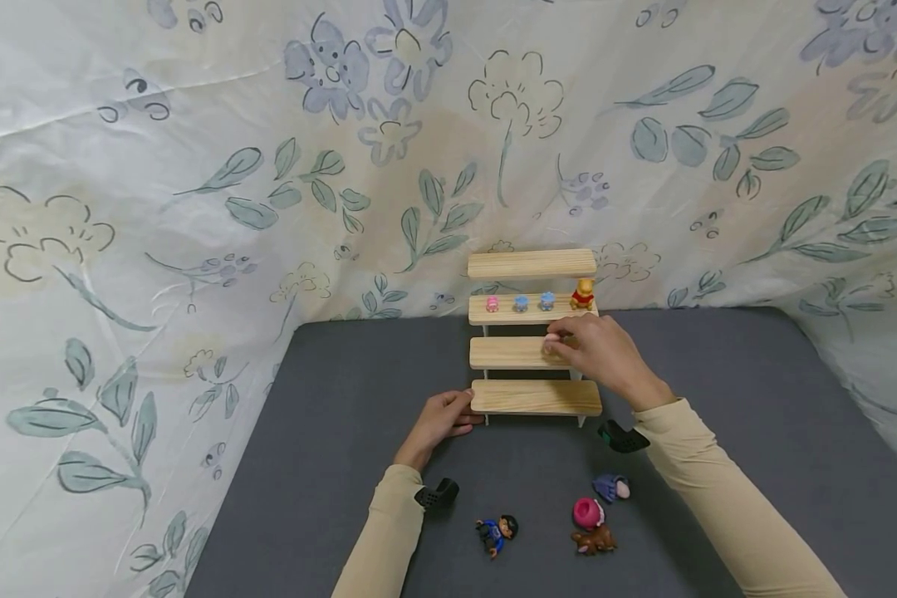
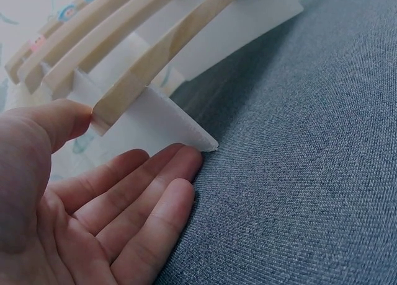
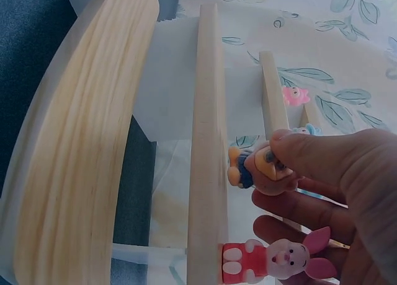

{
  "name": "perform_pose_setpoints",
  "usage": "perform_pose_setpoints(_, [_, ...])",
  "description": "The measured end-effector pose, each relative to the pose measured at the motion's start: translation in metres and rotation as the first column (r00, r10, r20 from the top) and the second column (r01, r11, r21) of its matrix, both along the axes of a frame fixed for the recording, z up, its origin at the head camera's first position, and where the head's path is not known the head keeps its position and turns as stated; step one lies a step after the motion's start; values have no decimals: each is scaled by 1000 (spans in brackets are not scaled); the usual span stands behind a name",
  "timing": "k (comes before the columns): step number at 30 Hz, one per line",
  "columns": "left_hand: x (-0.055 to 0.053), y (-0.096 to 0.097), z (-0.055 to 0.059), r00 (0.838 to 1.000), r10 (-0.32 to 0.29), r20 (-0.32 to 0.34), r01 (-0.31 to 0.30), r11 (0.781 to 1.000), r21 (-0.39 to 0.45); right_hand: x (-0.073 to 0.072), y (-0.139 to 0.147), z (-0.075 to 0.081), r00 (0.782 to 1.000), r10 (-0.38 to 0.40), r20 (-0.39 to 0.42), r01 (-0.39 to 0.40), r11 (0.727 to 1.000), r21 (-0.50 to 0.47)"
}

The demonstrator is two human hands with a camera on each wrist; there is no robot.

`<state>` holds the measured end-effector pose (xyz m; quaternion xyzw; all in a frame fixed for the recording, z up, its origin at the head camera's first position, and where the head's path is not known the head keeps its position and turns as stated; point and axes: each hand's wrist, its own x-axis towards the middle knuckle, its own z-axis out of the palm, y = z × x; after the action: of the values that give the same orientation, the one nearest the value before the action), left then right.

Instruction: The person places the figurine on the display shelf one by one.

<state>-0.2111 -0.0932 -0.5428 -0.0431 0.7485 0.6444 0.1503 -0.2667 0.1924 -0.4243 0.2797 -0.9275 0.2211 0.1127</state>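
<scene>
A wooden stepped display shelf (image 1: 536, 397) with four tiers and white supports stands on the dark cloth. My right hand (image 1: 601, 353) is over its second tier from the front, pinching a small toy figure (image 3: 247, 168) with blue trousers and orange feet between thumb and fingers. Right beside it on that tier stands a Piglet figure (image 3: 286, 260) in red, largely hidden by the hand in the head view. My left hand (image 2: 105, 217) is at the shelf's front left end, its thumb touching the wooden board's end and its extended fingers at the white support.
A Pooh figure (image 1: 583, 295), a tiny pink figure (image 1: 492, 304) and two tiny blue ones (image 1: 521, 304) stand on the third tier. On the cloth nearer me lie a blue-clothed figure (image 1: 496, 534), a purple toy (image 1: 611, 487), a pink item (image 1: 588, 513) and a brown animal (image 1: 595, 541).
</scene>
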Motion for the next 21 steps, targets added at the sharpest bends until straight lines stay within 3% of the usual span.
perform_pose_setpoints(6, [1, 0, 1, 1000, 3, -4, -3, 1000, 2, 0, 0, 0, 1000, -2, -5, 2, 1000, 11])
perform_pose_setpoints(21, [-11, -6, 5, 1000, -16, 20, 16, 1000, 1, -8, -6, 5, 1000, -26, 9, 26, 998, 56])
